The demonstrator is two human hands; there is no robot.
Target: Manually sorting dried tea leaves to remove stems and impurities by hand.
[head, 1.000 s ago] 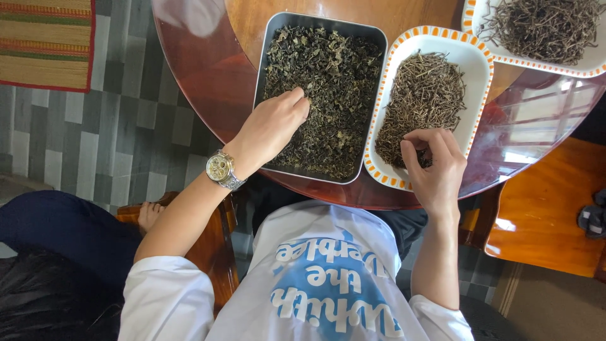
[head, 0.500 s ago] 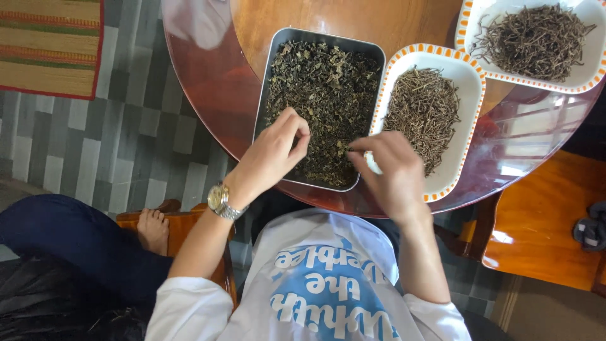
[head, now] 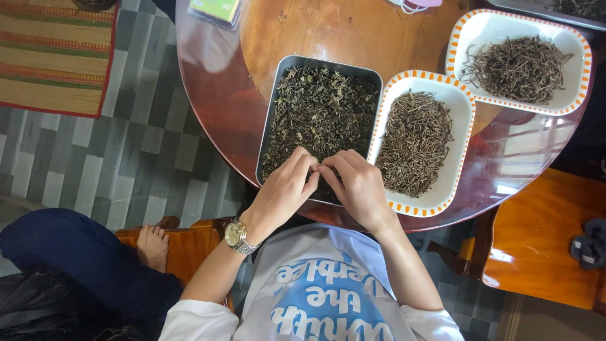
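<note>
A grey metal tray (head: 273, 113) full of dark dried leaves (head: 319, 113) lies on the round wooden table. My left hand (head: 285, 189), with a wristwatch, and my right hand (head: 358, 186) meet fingertip to fingertip over the tray's near end. Their fingers are pinched together on the leaves there; what they pinch is too small to see. Right of the tray stands a white dish with an orange-dashed rim (head: 464, 126) holding brown dried stems (head: 413, 142).
A second white orange-rimmed dish (head: 584, 76) of stems sits at the table's far right. A wooden chair (head: 549, 240) stands to the right, a woven mat (head: 53, 53) on the tiled floor to the left. Another person's bare foot (head: 150, 243) and dark-clothed leg lie lower left.
My right hand left the stem dish and crossed left to the metal tray. My left hand drew back toward the near end, and both hands now meet there.
</note>
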